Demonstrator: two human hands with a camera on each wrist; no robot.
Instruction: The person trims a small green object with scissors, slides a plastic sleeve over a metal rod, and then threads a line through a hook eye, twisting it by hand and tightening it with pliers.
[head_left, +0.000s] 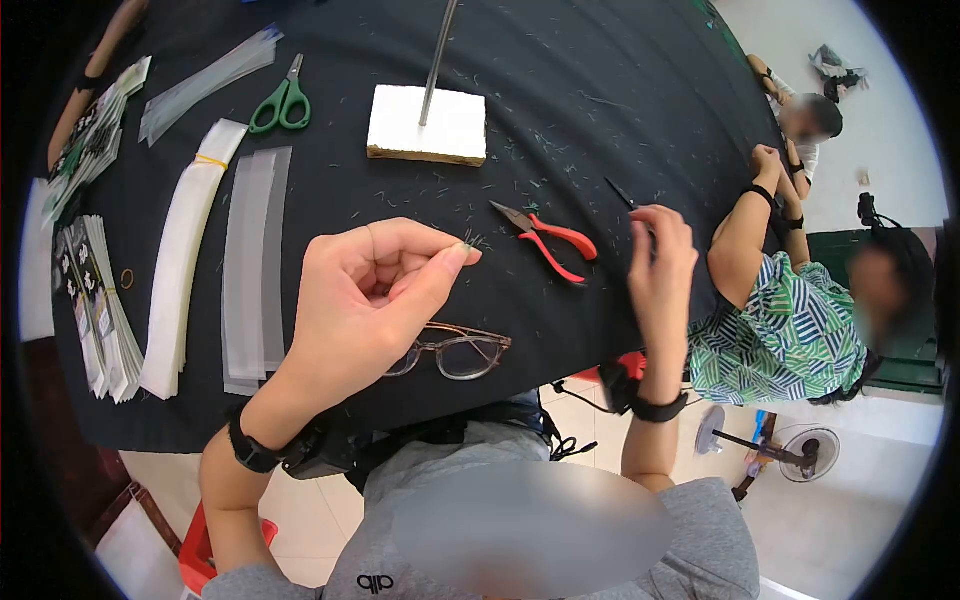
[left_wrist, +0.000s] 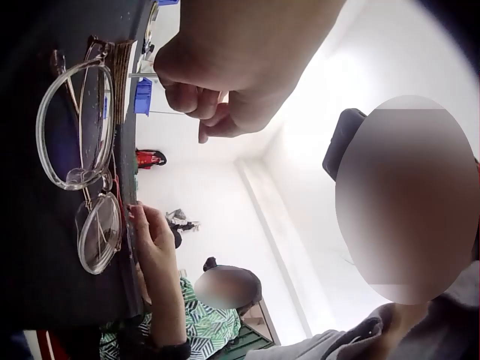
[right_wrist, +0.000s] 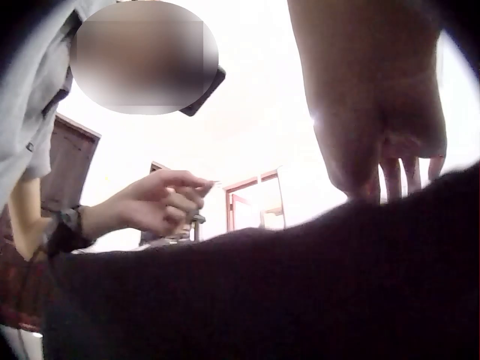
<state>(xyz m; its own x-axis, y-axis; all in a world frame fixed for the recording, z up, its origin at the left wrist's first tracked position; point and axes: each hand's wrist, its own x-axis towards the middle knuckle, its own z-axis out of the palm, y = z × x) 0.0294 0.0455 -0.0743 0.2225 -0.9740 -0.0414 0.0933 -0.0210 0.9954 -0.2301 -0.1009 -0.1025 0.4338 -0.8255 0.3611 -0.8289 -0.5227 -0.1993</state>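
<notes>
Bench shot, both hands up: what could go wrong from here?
1. The left hand pinches a tiny green piece; if it slips, it may get lost among the clippings on the dark cloth.
2. The glasses lie near the table's front edge; a lowered left forearm might knock them.
3. The dark pointed tool at the right hand might prick a finger.

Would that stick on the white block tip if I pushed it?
Pushed high, the rod might tip: it's long and thin. Its wide, flat block probably helps steady it. Straight and shiny, the rod's likely stiff.
</notes>
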